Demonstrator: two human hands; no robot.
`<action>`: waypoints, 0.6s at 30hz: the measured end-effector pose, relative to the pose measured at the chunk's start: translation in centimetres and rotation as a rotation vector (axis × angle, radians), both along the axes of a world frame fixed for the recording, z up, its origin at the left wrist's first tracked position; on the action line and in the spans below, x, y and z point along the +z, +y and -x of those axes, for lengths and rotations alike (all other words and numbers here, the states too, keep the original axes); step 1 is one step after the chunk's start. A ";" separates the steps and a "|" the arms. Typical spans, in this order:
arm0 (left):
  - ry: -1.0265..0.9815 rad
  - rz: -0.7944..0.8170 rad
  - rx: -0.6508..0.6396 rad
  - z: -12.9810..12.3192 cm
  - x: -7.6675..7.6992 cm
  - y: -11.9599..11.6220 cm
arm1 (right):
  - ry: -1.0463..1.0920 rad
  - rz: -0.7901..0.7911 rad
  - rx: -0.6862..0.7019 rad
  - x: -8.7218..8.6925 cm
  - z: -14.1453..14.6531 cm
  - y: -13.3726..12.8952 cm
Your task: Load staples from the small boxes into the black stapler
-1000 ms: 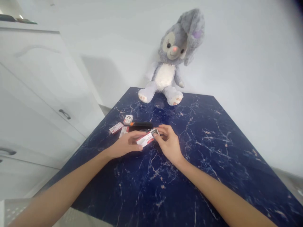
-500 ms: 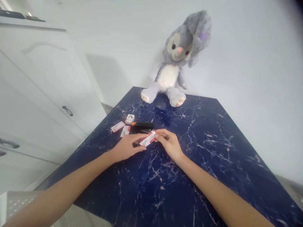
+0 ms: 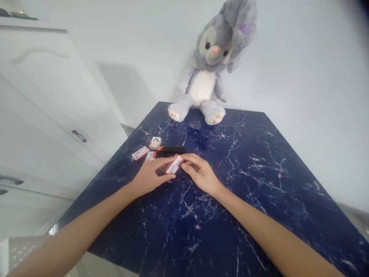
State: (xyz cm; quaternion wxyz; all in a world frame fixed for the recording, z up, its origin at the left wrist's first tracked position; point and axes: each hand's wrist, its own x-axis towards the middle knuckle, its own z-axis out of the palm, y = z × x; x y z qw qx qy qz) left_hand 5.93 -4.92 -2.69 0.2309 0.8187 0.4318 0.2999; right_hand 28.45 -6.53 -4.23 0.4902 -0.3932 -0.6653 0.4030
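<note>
Between my two hands is a small red and white box [image 3: 174, 164], tilted above the dark blue marbled table [image 3: 245, 154]. My left hand [image 3: 150, 175] grips its left end between thumb and fingers. At its right end, the fingertips of my right hand [image 3: 200, 173] pinch the edge. Just beyond my left hand lie a red-edged white box [image 3: 140, 153], another red and white box [image 3: 150, 155] partly hidden by that hand, and a small white box [image 3: 155, 143]. A black tool with an orange tip [image 3: 172, 149] lies beside them.
A grey plush rabbit [image 3: 203, 84] sits at the table's back edge against the wall. White cabinets [image 3: 52, 115] with dark handles stand at the left. A white perforated surface [image 3: 24, 250] shows at the lower left.
The held box has turned to a steeper slant, and both hands have moved slightly left and up in view. The camera view has shifted, with the rabbit now higher.
</note>
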 end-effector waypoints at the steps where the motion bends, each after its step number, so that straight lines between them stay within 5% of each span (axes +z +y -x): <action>1: -0.002 0.015 0.034 0.2 0.5 0.1 | -0.032 -0.033 -0.059 0.0 0.0 -0.1; 5: 0.053 -0.025 0.368 2.2 2.6 1.8 | -0.154 -0.117 -0.416 -0.4 -0.4 -0.2; 8: 0.302 -0.136 0.530 4.0 2.8 3.4 | -0.276 -0.135 -0.630 -0.9 -1.3 0.5; 11: 0.537 -0.273 0.526 5.0 2.2 4.1 | -0.393 -0.067 -0.711 -1.3 -2.3 1.0; 15: 0.639 -0.400 0.564 4.8 2.2 4.5 | -0.483 0.012 -0.591 -1.5 -3.2 0.5; 18: 0.606 -0.400 0.303 3.7 2.8 5.6 | -0.500 -0.031 -0.535 -1.6 -3.1 -0.6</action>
